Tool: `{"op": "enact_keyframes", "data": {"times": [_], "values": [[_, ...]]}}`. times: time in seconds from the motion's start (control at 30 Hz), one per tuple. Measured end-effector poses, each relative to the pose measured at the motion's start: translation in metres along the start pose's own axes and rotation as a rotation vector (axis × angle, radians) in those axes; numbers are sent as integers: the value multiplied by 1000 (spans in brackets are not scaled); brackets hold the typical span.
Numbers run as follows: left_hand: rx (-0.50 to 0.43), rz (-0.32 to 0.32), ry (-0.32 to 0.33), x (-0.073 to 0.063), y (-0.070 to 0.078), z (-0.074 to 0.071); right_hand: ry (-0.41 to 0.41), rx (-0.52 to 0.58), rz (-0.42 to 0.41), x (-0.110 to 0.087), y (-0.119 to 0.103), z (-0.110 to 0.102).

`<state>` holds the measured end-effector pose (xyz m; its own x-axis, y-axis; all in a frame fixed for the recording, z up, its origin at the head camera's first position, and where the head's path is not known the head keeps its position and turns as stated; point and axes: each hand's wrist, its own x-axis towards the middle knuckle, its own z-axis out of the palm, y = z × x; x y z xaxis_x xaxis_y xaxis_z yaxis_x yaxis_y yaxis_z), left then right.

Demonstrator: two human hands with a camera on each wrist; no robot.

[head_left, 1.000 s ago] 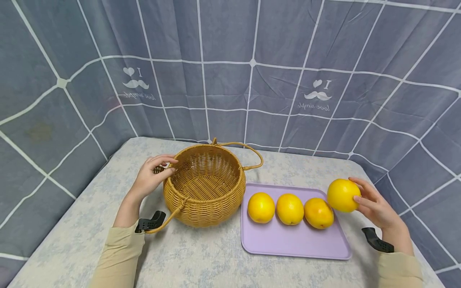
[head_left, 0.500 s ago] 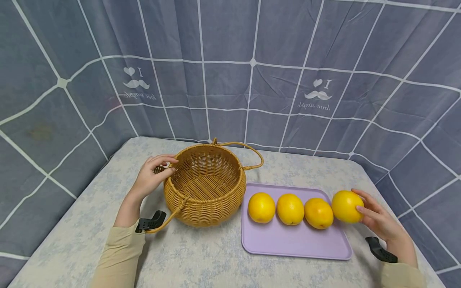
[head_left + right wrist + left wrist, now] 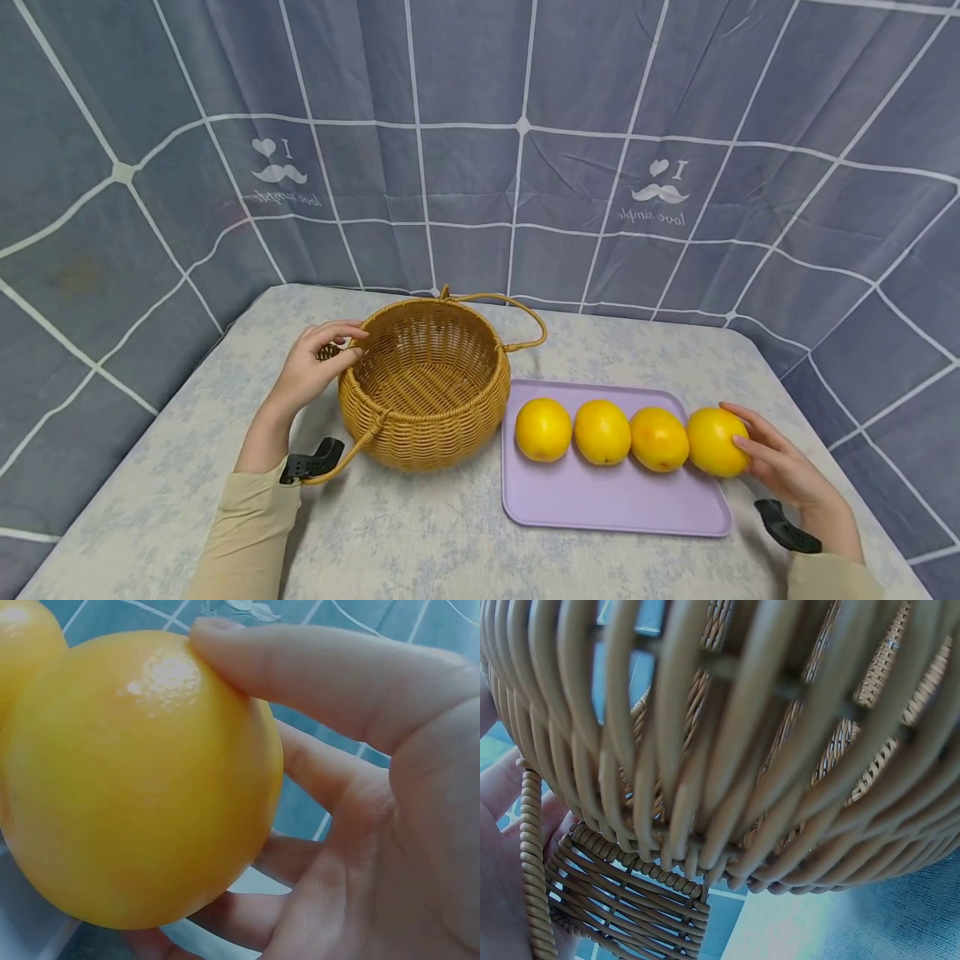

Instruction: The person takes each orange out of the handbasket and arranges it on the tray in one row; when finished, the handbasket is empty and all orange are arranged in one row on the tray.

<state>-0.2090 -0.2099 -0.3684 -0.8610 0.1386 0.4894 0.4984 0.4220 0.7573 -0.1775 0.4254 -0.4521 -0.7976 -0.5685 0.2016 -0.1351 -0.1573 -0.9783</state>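
My right hand (image 3: 791, 467) grips an orange (image 3: 717, 442) between thumb and fingers at the right end of the lilac tray (image 3: 607, 508). This orange touches or nearly touches the end one of several oranges (image 3: 602, 432) lined up on the tray. Close up in the right wrist view, the thumb presses the held orange (image 3: 142, 787) and the other fingers pass behind it. My left hand (image 3: 311, 371) holds the left rim of a round wicker basket (image 3: 427, 433), which has no fruit in it. The left wrist view shows the basket's woven side (image 3: 727, 750) close up.
One looped handle (image 3: 528, 325) sticks out at the basket's back right; another handle (image 3: 348, 462) slopes down by the left wrist. A small woven flap (image 3: 630, 892) hangs near the left palm. A grey-blue checked curtain (image 3: 480, 183) surrounds the cloth-covered table (image 3: 405, 533).
My right hand has lowered the orange from above the tray's right edge to the end of the row. The left hand and the basket have stayed in place.
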Motion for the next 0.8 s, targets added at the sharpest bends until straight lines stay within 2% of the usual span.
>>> {"op": "enact_keyframes", "data": {"times": [0.23, 0.53, 0.8], "values": [[-7, 1, 4, 0, -1, 0, 54, -131, 67, 7, -2, 5], [-13, -7, 1, 0, 0, 0, 188, -389, 203, 12, -9, 13], [1, -9, 0, 0, 0, 0, 220, -448, 247, 15, -11, 18]]}}
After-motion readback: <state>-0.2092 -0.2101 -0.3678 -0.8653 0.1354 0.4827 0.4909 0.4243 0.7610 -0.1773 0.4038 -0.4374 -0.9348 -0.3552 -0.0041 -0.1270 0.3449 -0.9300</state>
